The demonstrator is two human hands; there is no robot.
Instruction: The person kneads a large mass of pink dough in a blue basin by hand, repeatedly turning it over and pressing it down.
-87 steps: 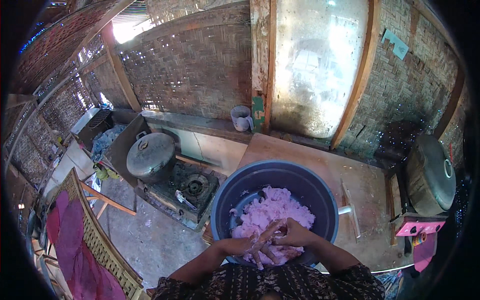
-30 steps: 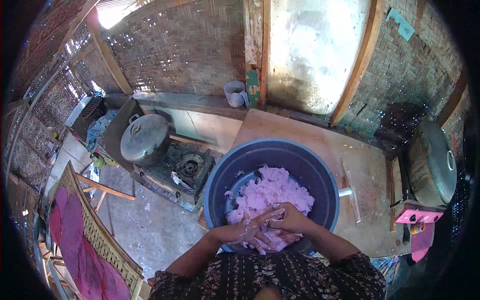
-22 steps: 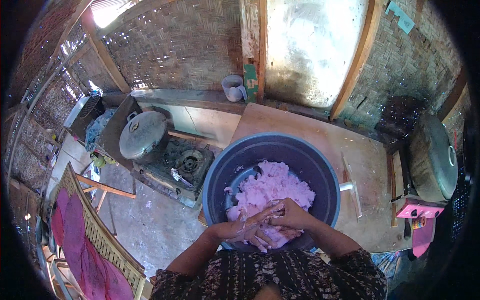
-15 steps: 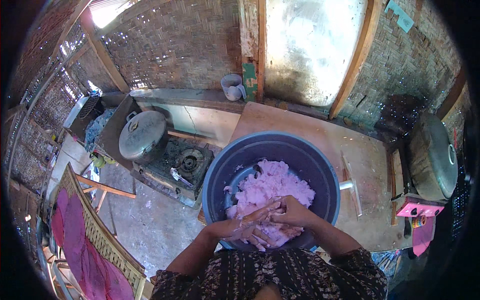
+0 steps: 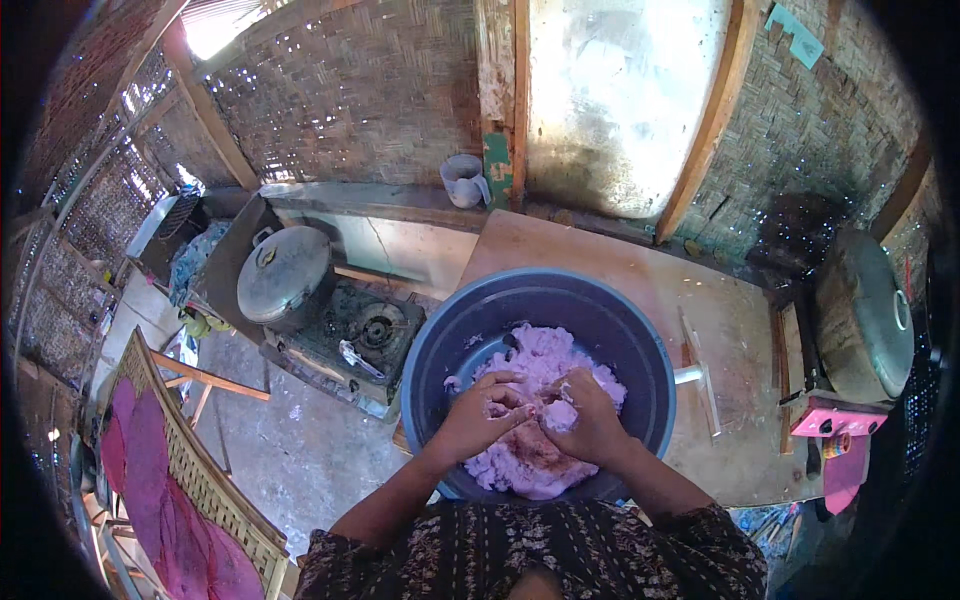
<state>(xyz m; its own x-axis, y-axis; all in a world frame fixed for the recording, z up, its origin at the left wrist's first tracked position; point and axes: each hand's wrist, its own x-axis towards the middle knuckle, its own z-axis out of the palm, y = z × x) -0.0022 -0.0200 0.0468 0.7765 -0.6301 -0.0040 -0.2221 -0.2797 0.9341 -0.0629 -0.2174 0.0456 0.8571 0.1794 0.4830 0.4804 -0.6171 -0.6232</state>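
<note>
Holding a small, round, pale pink lump (image 5: 560, 416), the right hand (image 5: 592, 412) was held over the big, round, dark blue plastic tub (image 5: 545, 292). Its fingers were curled close around the lump. The left hand (image 5: 480, 418) was held just beside it, over the tub too. Its fingers were bent toward the thumb and marked with pink, but whether anything was held in them could not be told. Under both hands, soft, lumpy, pale pink mush (image 5: 548, 352) was heaped in the bottom of the tub. A reddish-brown patch (image 5: 530, 450) could be seen on it.

To the left of the tub, a dirty black stove (image 5: 378, 330) was seen, and past it a round grey metal pot (image 5: 286, 270) was covered with a lid. Behind the tub, a pale grey mug (image 5: 465, 182) was set on a long ledge (image 5: 390, 196). To the tub's right, a flat brown wooden table top (image 5: 745, 400) was seen. Far left of the tub, purple-pink sheets (image 5: 150, 475) were spread on a tan woven tray (image 5: 205, 470).
</note>
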